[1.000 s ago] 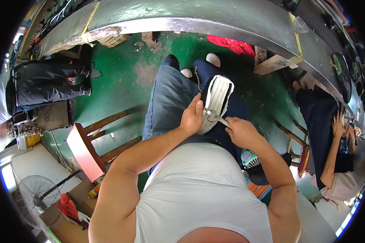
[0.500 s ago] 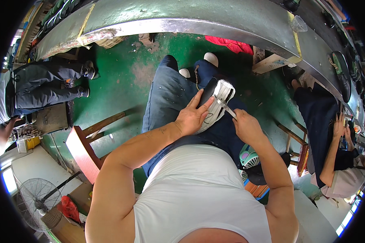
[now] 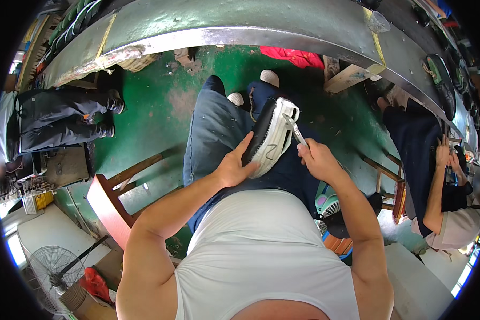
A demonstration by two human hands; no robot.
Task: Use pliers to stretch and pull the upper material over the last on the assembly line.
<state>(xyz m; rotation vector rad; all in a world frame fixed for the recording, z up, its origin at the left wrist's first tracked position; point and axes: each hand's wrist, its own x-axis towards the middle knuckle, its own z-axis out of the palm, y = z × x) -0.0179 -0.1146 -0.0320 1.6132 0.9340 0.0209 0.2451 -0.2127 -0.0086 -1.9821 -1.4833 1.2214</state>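
Note:
A shoe upper (image 3: 268, 144), black on its side with a pale, stitched underside, rests tilted over my right thigh. A loop of dark thread shows on that underside. My left hand (image 3: 237, 166) grips its near end from the left, fingers against the black side and thumb near the pale bottom. My right hand (image 3: 320, 160) is closed round the handles of silvery metal pincers (image 3: 294, 129). Their jaws meet the right edge of the pale underside, partway along the shoe. Whether they bite on the material is too small to tell.
A long metal workbench (image 3: 218, 33) curves across the far side. A wooden stool (image 3: 112, 205) stands left, a small green fan (image 3: 326, 204) by my right hip. People sit or stand at either side. Another shoe (image 3: 441, 88) lies on the bench at right.
My left hand has slid back toward the shoe's near end, baring more of the black side. The shoe has turned a little, and the pincers now stand steeper against it.

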